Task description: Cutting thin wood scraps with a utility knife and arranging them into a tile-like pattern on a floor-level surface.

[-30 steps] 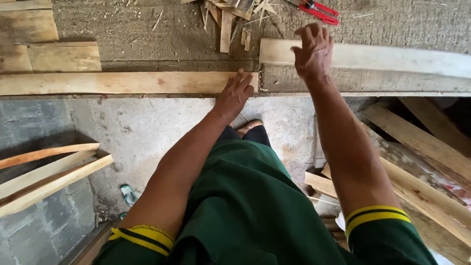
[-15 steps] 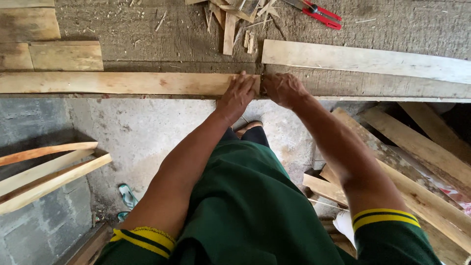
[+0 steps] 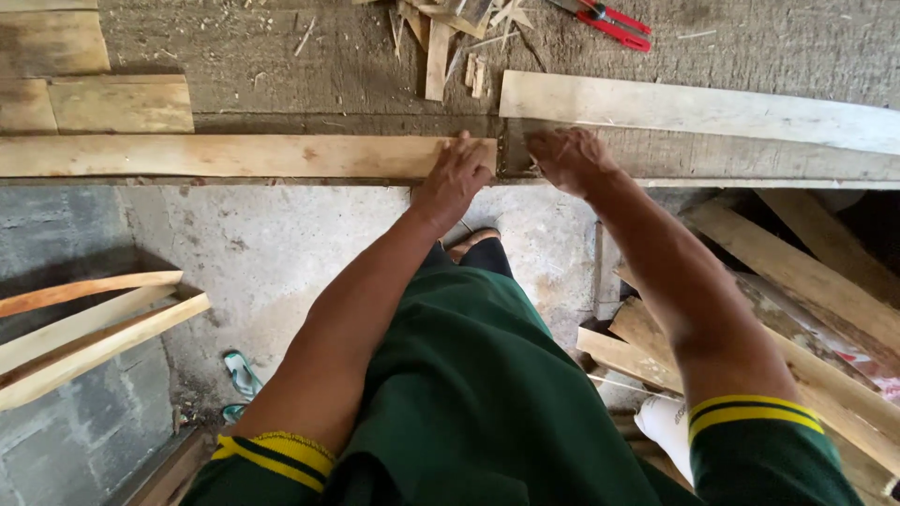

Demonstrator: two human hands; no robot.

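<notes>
My left hand (image 3: 457, 176) rests with fingers spread on the right end of a long pale wooden plank (image 3: 234, 156) that lies along the front edge of a grey workbench (image 3: 309, 75). My right hand (image 3: 565, 156) lies just to the right of that plank end, fingers curled on the bench edge; whether it grips anything is hidden. Behind my right hand a second pale plank (image 3: 694, 108) stretches to the right. Both arms come out of green sleeves with yellow stripes.
Red-handled pliers (image 3: 614, 21) and a heap of wood offcuts (image 3: 445, 37) lie at the back of the bench. Short boards (image 3: 94, 98) sit at the left. Below, loose planks (image 3: 797, 281) pile at the right, slats (image 3: 84, 328) at the left, a sandal (image 3: 242, 375) on the floor.
My right hand came down from the far plank to the bench edge beside my left hand. My left hand stayed on the plank end.
</notes>
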